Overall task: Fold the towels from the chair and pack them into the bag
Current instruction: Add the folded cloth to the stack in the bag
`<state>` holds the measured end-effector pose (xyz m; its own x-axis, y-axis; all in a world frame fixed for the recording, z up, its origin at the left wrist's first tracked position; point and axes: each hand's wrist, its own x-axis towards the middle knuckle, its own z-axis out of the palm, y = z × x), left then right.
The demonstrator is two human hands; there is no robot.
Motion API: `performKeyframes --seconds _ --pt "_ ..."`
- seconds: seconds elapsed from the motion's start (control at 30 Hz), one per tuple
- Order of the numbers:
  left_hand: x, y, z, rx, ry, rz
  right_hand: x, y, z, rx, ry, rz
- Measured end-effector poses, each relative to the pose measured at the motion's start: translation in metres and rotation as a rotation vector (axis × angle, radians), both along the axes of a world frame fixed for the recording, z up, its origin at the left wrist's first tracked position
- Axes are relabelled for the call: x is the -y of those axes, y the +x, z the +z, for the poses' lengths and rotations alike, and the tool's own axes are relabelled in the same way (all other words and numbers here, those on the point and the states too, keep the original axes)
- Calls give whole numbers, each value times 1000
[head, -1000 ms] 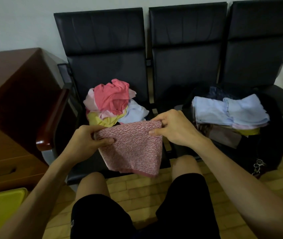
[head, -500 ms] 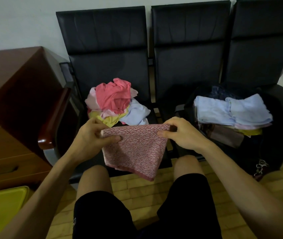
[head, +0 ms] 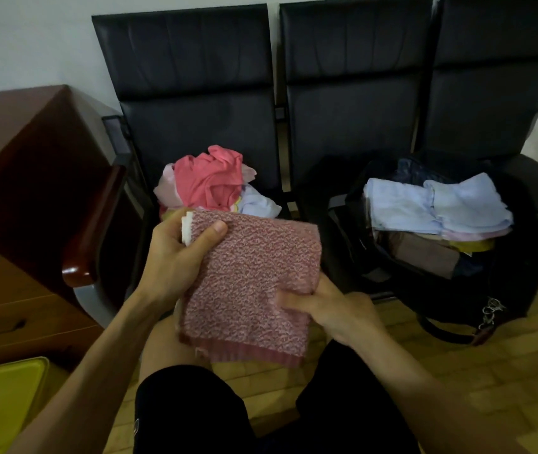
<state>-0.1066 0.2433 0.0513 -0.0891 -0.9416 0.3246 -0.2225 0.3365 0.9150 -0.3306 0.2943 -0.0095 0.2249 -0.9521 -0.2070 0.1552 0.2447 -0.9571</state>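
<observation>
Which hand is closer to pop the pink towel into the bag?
Probably the right hand: it pinches the towel on the side nearest the bag. The left hand grips the far corner.

Speckled pink towel (head: 248,283), coral pile (head: 210,183), pale-blue towels (head: 434,204), black bag (head: 516,257).

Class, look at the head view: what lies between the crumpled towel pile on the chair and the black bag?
Nothing but bare black seat. The head view shows no item between the towel pile and the bag.

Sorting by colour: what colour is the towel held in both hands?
The towel is mottled pink and white; head view.
</observation>
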Motion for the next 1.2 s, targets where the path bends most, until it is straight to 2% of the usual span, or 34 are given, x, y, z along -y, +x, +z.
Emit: performKeyframes --seconds 0.1,0.13,0.27,0.37,0.43,0.6,0.77,0.83,0.9,1.07,1.2 --pt "8 1 -5 32 18 74 -5 4 -6 -23 -17 -47" --pt "9 1 -5 -22 84 73 -4 4 -2 -2 -18 -76" --pt "8 -7 -16 -541 659 -152 -2 -8 20 94 -20 -96" --pt "1 -28 -34 -664 825 -313 1 -30 30 130 -49 -157" --pt "-6 -37 -41 -606 867 -365 0 -36 30 144 -44 -185" --pt "2 -107 -48 -244 875 -461 -12 -105 3 25 47 -298" --pt "15 -171 -93 -184 1024 -491 -33 -170 -57 -65 271 -366" --pt "25 -201 -106 -130 999 -502 -30 -198 -65 -105 314 -406" --pt "40 -232 -110 -71 897 -501 -14 -225 -64 -146 286 -405" --pt "123 -315 -103 -118 733 -468 76 -307 -35 -280 122 -404" --pt "197 -372 -105 -104 614 -450 155 -359 -30 -472 15 -431"
